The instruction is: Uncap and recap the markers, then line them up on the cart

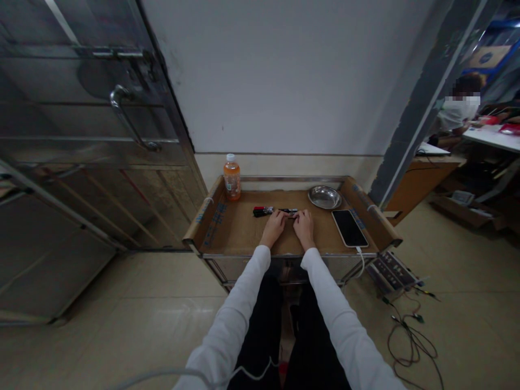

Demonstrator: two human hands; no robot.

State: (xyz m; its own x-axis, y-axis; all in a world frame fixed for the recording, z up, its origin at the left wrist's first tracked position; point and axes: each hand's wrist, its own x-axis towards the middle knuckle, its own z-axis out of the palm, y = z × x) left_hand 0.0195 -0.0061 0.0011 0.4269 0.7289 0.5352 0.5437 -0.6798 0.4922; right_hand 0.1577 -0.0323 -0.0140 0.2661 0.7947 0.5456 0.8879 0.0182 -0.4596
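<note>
Several markers (263, 210) with black and red caps lie side by side near the middle of the cardboard-lined cart top (239, 230). My left hand (277, 221) rests over their near side, its fingers curled and closed. Close beside it, my right hand (303, 219) is also closed, with fingertips at the right ends of the markers. Between my fingertips a dark marker appears pinched by both hands; my fingers hide most of it.
An orange drink bottle (232, 179) stands at the cart's back left. A shallow metal bowl (324, 197) and a phone (349, 228) with a white cable (361, 262) are at the right. Electrical equipment (392, 273) and loose cables (410, 336) lie on the floor. A person (459, 111) is at far right.
</note>
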